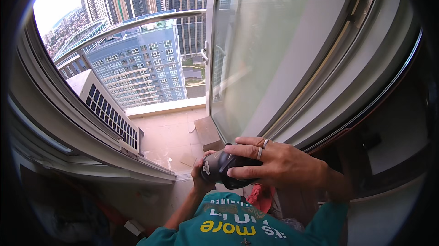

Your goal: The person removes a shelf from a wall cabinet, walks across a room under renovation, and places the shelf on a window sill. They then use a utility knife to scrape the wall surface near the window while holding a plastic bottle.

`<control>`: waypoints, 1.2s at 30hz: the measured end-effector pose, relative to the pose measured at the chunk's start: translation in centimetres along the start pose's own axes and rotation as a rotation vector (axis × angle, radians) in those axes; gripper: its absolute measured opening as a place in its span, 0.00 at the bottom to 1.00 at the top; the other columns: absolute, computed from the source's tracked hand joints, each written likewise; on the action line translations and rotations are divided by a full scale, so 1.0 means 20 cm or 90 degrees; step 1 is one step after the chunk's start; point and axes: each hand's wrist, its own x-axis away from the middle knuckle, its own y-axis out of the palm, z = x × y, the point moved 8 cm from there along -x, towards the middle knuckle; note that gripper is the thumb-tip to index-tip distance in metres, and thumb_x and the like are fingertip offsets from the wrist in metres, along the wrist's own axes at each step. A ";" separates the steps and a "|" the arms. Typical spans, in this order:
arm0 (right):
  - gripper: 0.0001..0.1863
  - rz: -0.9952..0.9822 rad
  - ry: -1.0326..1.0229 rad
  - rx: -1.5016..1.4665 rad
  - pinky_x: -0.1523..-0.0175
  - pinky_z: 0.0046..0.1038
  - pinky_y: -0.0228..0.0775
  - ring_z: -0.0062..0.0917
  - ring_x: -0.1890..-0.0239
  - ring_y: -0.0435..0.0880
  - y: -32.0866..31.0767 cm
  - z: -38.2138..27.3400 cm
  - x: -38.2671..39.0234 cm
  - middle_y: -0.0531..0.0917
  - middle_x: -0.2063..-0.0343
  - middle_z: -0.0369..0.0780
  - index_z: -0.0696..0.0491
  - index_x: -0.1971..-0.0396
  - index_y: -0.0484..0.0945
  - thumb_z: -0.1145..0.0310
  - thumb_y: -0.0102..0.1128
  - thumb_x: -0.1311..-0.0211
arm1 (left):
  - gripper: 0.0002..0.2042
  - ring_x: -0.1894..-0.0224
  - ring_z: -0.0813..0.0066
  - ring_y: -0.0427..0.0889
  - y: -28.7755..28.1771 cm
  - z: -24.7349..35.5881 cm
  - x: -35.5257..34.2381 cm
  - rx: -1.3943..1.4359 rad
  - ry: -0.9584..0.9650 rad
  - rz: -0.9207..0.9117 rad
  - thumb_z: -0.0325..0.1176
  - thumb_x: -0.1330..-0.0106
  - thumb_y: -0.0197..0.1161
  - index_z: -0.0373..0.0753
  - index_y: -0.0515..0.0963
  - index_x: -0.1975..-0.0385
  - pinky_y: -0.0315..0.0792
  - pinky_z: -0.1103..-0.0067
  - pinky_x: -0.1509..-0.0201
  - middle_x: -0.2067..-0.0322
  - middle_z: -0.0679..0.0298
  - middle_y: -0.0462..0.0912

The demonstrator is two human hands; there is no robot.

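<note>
A black camera-like object with a cylindrical barrel and a pale sticker is held in front of my teal shirt. My left hand grips the barrel end from the left, its fingers wrapped round it. My right hand, wearing silver rings, lies over the body on the right with its fingers closed on it. Just below my right hand, a crumpled red cloth shows beside the shirt.
An open doorway leads to a tiled balcony with a metal railing and high-rises beyond. An air-conditioner unit stands left. A glass door panel fills the right, with a brownish box at its foot.
</note>
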 end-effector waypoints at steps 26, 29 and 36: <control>0.41 0.147 0.266 0.295 0.48 0.32 0.73 0.35 0.49 0.81 -0.03 -0.07 0.30 0.80 0.54 0.50 0.62 0.45 0.74 0.43 0.71 0.46 | 0.34 0.39 0.59 0.75 -0.33 -0.40 -0.17 -0.155 -0.240 -0.055 0.60 0.29 0.39 0.41 0.62 0.32 0.74 0.65 0.36 0.39 0.56 0.72; 0.41 0.059 0.349 0.190 0.56 0.36 0.77 0.37 0.57 0.85 0.04 -0.04 0.33 0.82 0.61 0.51 0.61 0.42 0.71 0.41 0.67 0.42 | 0.35 0.39 0.59 0.74 -0.33 -0.46 -0.17 -0.156 -0.277 -0.069 0.60 0.30 0.41 0.40 0.62 0.32 0.73 0.65 0.36 0.38 0.56 0.71; 0.37 0.262 0.431 0.210 0.64 0.39 0.80 0.43 0.69 0.86 -0.02 -0.13 0.55 0.80 0.74 0.47 0.59 0.47 0.74 0.41 0.66 0.43 | 0.37 0.37 0.59 0.73 -0.28 -0.54 -0.15 -0.169 -0.346 -0.104 0.61 0.33 0.45 0.40 0.62 0.32 0.70 0.64 0.34 0.37 0.56 0.71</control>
